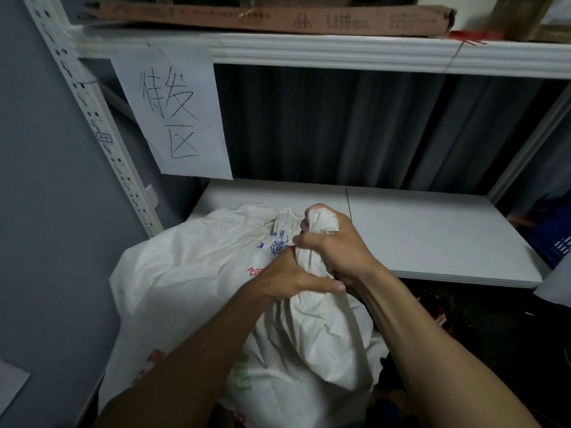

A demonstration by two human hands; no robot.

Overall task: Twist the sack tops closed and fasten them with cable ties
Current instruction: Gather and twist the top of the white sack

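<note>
White sack [185, 273] sat low against the lower shelf board [432, 236], its top bunched into a neck. Grip: right hand [332, 242] fisted round the neck's upper end, left hand [287, 279] clamped just below, hands touching. Stacked hold, probably so one anchored while the other twisted. Both forearms reached in from below, wrists bent inward. No cable tie visible.
</note>
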